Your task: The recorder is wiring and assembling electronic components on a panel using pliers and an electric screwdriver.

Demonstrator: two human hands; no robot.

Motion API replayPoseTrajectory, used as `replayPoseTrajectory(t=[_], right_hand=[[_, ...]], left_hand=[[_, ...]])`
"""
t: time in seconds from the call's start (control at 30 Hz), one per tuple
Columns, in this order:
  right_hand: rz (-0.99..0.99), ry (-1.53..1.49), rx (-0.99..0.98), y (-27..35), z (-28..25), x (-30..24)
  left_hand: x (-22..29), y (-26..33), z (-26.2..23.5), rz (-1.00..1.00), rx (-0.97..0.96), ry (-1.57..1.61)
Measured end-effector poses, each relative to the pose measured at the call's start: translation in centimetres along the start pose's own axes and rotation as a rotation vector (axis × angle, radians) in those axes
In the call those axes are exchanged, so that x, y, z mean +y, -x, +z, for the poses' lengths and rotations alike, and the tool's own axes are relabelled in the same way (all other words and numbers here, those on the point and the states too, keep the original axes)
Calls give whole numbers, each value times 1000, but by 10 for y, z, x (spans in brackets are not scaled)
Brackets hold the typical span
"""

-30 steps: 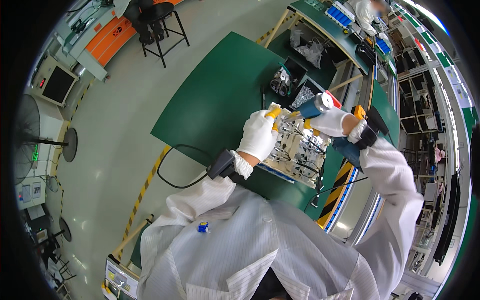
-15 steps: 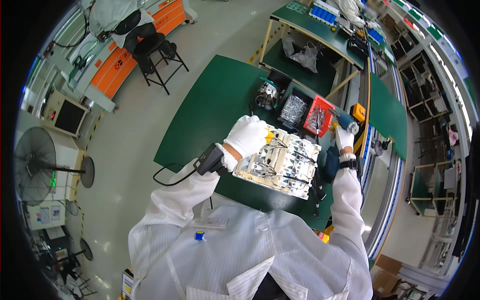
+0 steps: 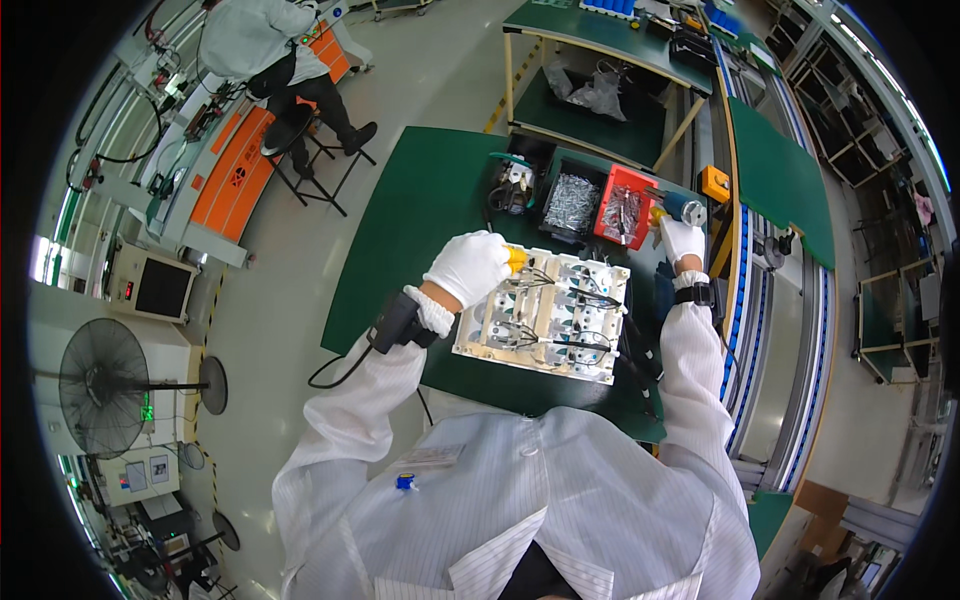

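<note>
A white rectangular module (image 3: 545, 318) with rows of cells and black wires lies on the green tabletop in front of me. My left hand (image 3: 468, 268), in a white glove with yellow fingertips, rests at its far left corner. Its fingers are pressed together, and what they hold, if anything, is hidden. My right hand (image 3: 682, 240), also gloved, is wrapped round a blue power screwdriver (image 3: 686, 209) with a silvery end. The tool is held off the module, just right of a red bin (image 3: 622, 207) of small metal screws.
Beside the red bin stand a black bin (image 3: 572, 205) of metal parts and a holder with a tool (image 3: 514, 187). A yellow box (image 3: 715, 184) sits at the far right edge, next to conveyor rails. Another person (image 3: 265, 50) is by an orange machine, near a black stool (image 3: 288, 130).
The whole view has shifted a little. My left hand stays at the module's corner, and my right hand still holds the power screwdriver beside the red bin. The other person's leg now extends outward.
</note>
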State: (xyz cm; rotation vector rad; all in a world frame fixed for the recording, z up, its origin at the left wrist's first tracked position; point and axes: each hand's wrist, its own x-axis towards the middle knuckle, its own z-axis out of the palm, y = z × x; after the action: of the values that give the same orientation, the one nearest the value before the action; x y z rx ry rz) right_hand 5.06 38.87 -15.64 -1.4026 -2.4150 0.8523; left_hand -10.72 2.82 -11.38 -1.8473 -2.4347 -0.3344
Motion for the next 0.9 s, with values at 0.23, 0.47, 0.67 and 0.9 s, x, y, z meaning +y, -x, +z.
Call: replayPoseTrajectory(t=[0.23,0.47,0.67,0.9], right_hand=[[-23,-159,46,16,-6,1],[-310,-711,145,23,1,42],[-397,-759,390,36,2,49],[-448,-665,426,20,28,70]], left_hand=[[5,-24,-13,-47,-225,-56],[15,-21,-7,85,-114,-108],[10,-8,-7,-171,-168,23],[43,25,-2,-64,140,146]])
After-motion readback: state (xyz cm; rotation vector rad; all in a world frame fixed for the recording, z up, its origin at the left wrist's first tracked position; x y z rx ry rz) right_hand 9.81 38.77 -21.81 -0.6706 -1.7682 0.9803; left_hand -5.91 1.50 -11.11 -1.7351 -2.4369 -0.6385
